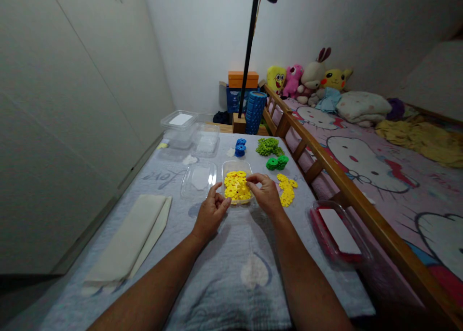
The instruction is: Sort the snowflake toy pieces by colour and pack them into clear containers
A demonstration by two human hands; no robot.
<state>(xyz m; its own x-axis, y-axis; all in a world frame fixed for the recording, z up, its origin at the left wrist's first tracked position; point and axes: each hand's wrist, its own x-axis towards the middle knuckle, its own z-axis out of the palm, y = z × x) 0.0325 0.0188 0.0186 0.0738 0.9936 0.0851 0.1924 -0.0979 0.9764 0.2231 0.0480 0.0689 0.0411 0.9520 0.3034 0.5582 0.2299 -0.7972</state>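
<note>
A clear plastic container (237, 166) holds a heap of yellow notched plastic discs (237, 185). My left hand (211, 210) is at its left front side, thumb and forefinger apart, with nothing seen between them. Over the container's right rim, my right hand (265, 192) has thumb and forefinger pinched together beside the yellow discs; whatever lies in the pinch is too small to make out. More yellow discs (287, 192) lie on the cloth right of that hand. Left of the container rests a clear plastic lid (198, 179) with a pale label.
Behind are blue discs (240, 148), light green pieces (268, 147) and green discs (277, 163). Clear containers (179, 124) stand back left. A folded beige cloth (132, 237) lies left; a lidded box with red contents (338, 232) sits right, beside a wooden bed rail (325, 169).
</note>
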